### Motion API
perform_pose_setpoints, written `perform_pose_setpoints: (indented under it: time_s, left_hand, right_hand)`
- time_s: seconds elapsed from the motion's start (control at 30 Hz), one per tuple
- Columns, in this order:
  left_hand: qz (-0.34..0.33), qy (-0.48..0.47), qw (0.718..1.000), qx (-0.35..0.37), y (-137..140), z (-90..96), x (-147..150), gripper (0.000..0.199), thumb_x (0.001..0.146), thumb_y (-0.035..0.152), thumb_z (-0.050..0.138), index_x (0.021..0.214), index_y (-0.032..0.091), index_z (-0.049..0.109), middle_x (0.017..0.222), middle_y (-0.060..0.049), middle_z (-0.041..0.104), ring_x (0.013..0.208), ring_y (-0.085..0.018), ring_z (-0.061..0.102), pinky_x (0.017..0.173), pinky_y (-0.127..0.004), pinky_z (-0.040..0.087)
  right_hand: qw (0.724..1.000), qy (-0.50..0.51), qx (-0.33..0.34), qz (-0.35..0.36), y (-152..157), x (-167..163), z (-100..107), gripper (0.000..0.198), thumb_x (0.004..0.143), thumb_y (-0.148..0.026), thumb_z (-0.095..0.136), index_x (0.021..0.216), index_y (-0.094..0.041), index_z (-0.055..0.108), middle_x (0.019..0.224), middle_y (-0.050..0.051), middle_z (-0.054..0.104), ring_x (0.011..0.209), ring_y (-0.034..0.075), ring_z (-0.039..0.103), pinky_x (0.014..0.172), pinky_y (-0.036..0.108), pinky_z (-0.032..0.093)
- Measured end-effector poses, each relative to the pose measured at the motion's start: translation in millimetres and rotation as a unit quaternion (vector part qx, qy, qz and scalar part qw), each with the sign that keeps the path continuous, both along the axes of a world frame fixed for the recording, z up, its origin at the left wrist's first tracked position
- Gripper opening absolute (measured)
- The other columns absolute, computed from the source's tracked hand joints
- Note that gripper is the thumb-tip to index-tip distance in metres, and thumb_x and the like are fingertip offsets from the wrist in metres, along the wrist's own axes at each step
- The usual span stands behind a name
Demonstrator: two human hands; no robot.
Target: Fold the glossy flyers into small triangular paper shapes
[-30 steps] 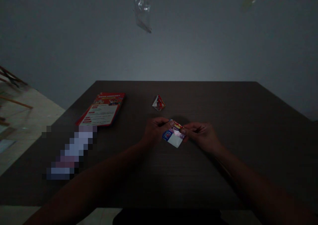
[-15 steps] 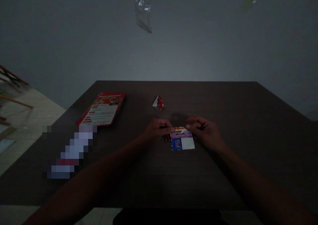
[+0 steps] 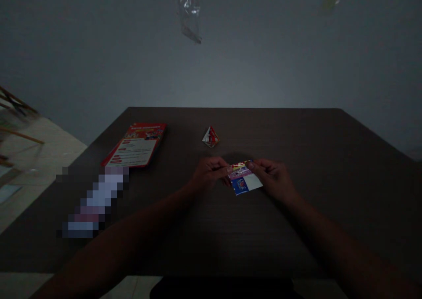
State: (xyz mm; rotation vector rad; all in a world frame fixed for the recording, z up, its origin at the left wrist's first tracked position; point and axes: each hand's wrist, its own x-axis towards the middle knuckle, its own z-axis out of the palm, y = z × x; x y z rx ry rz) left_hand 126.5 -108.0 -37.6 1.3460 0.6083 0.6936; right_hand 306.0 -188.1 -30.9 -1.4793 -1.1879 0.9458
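Observation:
Between my two hands is a small square of printed paper [image 3: 245, 179] with yellow, purple, blue and white areas, tilted a little above the table. My left hand [image 3: 211, 172] is closed, pinching its upper left edge between thumb and fingers. My right hand [image 3: 273, 176] is closed as well, with its thumb over the paper's upper right edge. Beyond my hands, a small folded paper piece [image 3: 211, 137] in red and white stands on the table.
A red printed booklet or stack of sheets [image 3: 135, 146] lies on the left of the dark table [image 3: 283, 127]. In front of it is a pixelated, unreadable object [image 3: 99, 200]. A pale wall [image 3: 263, 52] with a clear plastic piece [image 3: 190, 11] rises behind the table.
The paper has turned counterclockwise, its lower edge now slanting up to the right. My right hand has shifted slightly and its thumb lies further over the paper. My left hand stays almost in place.

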Motion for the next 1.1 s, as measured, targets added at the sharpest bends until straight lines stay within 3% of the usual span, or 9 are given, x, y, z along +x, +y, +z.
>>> perform_pose_setpoints:
  time_s: [0.27,0.43,0.8,1.1]
  left_hand:
    - [0.007,-0.008,1.000,-0.002,0.7,-0.3,-1.9,0.025,0.067,0.033,0.071,0.067,0.010,0.060,0.056,-0.003,0.065,0.044,-0.012,0.059,0.045,-0.023,0.050]
    - [0.023,-0.015,1.000,-0.015,-0.9,-0.2,-1.0,0.026,0.065,0.033,0.073,0.065,0.011,0.060,0.055,-0.002,0.065,0.043,-0.012,0.058,0.044,-0.023,0.049]
    - [0.000,-0.015,1.000,0.009,-3.2,-0.9,-0.5,0.022,0.070,0.030,0.069,0.069,0.009,0.061,0.058,-0.003,0.066,0.046,-0.013,0.061,0.046,-0.024,0.051]
    - [0.056,-0.002,0.998,0.041,1.2,-3.1,-3.3,0.023,0.070,0.031,0.069,0.068,0.010,0.060,0.056,-0.001,0.065,0.046,-0.012,0.060,0.046,-0.022,0.049]
  right_hand:
    - [0.999,0.037,-0.003,0.006,0.2,2.4,-1.9,0.038,0.076,-0.052,0.060,0.074,-0.015,0.067,0.059,0.002,0.063,0.049,0.012,0.054,0.045,0.022,0.041]
    - [0.998,0.049,0.034,-0.022,-1.0,6.0,-6.5,0.041,0.081,-0.055,0.051,0.073,-0.017,0.065,0.064,0.003,0.063,0.056,0.014,0.057,0.050,0.023,0.044]
    - [0.999,0.011,0.040,-0.026,-1.0,-0.2,-0.6,0.030,0.076,-0.045,0.062,0.075,-0.015,0.067,0.057,0.001,0.059,0.047,0.011,0.049,0.043,0.021,0.036]
    - [0.998,0.041,0.030,0.026,0.3,-0.7,-3.1,0.030,0.078,-0.044,0.060,0.084,-0.015,0.066,0.058,-0.002,0.056,0.049,0.008,0.046,0.044,0.020,0.035]
